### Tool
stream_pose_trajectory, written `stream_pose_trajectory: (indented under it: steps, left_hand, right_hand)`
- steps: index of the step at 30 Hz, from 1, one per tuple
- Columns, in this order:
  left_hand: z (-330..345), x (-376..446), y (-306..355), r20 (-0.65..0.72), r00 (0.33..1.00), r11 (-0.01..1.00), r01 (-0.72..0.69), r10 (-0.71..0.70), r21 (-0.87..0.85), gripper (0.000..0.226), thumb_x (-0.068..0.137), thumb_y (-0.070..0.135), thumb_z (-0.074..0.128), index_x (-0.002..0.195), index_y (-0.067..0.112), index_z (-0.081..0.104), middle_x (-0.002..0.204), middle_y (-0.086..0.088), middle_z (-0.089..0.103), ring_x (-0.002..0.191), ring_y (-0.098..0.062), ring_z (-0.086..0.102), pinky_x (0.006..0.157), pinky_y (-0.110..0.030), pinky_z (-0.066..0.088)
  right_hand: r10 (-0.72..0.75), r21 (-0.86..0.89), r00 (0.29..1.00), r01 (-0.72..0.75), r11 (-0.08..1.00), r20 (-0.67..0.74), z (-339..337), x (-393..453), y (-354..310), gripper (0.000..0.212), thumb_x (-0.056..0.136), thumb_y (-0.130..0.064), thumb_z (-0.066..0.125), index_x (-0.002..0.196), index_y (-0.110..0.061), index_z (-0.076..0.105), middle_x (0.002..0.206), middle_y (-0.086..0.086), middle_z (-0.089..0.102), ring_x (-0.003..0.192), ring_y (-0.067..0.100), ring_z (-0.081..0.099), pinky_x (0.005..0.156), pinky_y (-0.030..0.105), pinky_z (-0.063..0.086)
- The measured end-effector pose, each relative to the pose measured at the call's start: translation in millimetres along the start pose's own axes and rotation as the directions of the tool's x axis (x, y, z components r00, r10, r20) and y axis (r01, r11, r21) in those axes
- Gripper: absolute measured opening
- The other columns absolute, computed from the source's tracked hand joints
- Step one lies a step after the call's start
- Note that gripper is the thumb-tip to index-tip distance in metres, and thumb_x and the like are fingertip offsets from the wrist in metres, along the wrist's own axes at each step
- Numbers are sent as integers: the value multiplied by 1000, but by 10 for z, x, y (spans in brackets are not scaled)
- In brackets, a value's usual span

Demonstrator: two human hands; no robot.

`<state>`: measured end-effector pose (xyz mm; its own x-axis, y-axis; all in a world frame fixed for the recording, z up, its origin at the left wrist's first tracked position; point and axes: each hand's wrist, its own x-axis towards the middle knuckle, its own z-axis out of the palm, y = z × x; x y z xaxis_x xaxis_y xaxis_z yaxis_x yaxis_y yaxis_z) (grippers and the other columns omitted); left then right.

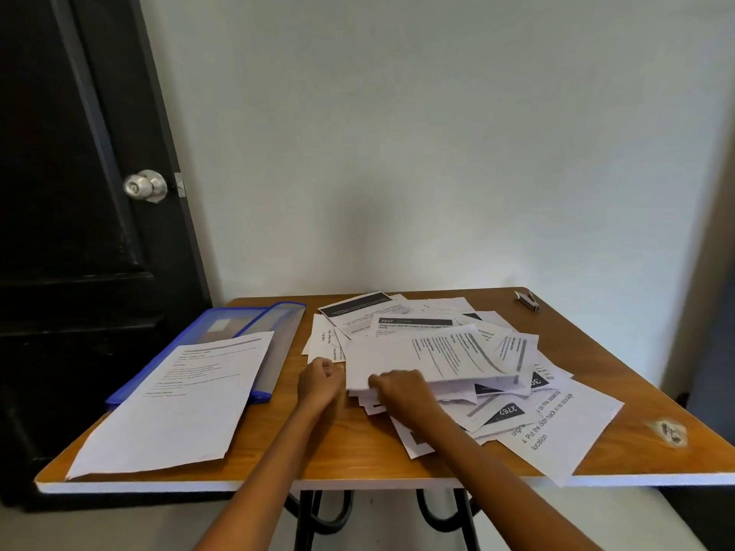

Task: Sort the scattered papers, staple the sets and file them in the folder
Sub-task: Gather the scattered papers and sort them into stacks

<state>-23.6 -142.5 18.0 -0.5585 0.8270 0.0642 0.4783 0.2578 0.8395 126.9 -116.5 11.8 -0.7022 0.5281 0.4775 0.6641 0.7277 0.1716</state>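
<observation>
Dozens of loose printed sheets made up the paper heap [445,351] at the middle and three o'clock side of the worktop [620,439], lying crooked over one another, some face up with black header bars and lines of small text, some turned sideways or upside down. One large sheet [564,427] with bigger type hung past the near edge at about four o'clock. My right hand [401,395] had its fingers curled round the near edge of a thick bundle in that heap, thumb on top, lifting the edge a little. My left hand [320,381] was balled into a loose fist just beside the heap at its nine o'clock side, knuckles near a sheet's corner; I could not tell whether it touched the paper. Over at nine o'clock the blue folder [254,328] lay flat, translucent, with a separate white set [179,403] resting partly on it. A small stapler [527,301] sat at one o'clock, well apart from everything.
</observation>
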Motion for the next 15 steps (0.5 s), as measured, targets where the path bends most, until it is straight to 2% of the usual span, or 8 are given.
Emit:
stream_pose_trajectory:
  steps: [1,3,5,6,8,10,13,15]
  left_hand:
    - [-22,1,6,-1,998,990,57,-58,-127,34,95,29,50,121,7,52,104,-11,62,87,-23,62,74,-29,52]
    - [-92,3,18,47,983,903,183,-179,-389,43,97,38,44,120,2,52,90,-10,62,73,-21,61,65,-27,51]
    - [-156,12,5,169,958,773,285,-230,-567,51,98,42,37,129,2,46,110,-17,63,93,-29,63,75,-33,52]
    - [-178,21,-9,237,944,702,330,-230,-631,54,98,43,35,133,2,42,122,-19,58,106,-33,60,82,-36,50]
    - [-198,17,-16,338,916,573,399,-214,-716,59,97,46,34,137,2,38,132,-21,52,117,-37,53,89,-41,47]
    - [-177,26,-19,409,887,501,460,-216,-733,63,95,51,36,136,3,38,127,-22,53,115,-39,53,90,-45,47]
    - [-130,15,-20,479,862,469,496,-166,-730,68,91,61,34,129,4,43,109,-21,60,101,-38,59,84,-47,51]
    - [-127,8,-2,496,862,439,488,-106,-754,67,89,66,33,121,9,50,109,-19,61,99,-37,60,80,-48,53]
  right_hand:
    - [110,98,985,-97,990,-135,-3,-9,54,24,63,-7,85,78,-13,67,58,1,64,51,13,62,51,24,48]
    - [306,313,879,-194,930,-365,-62,7,185,21,67,5,77,76,-11,67,67,6,67,66,18,66,77,41,56]
    - [449,442,740,-228,868,-500,-211,52,291,15,73,6,69,75,-8,64,87,13,68,94,26,63,100,51,41]
    - [517,521,674,-225,824,-527,-265,93,341,11,76,4,66,75,-6,64,98,17,66,104,31,57,101,46,38]
    - [651,700,582,-185,690,-488,-386,146,419,9,79,5,63,76,-3,63,113,19,59,112,31,48,94,25,37]
    - [705,818,580,-109,564,-409,-372,130,476,14,80,2,64,75,-11,61,113,11,58,110,21,49,84,9,38]
    - [613,890,701,70,450,-365,-240,-17,524,13,79,-24,58,70,-32,55,96,-8,62,94,10,56,73,16,45]
    - [519,897,795,68,437,-313,-117,-126,553,10,79,-26,52,70,-31,55,81,-18,60,81,2,56,68,15,42]
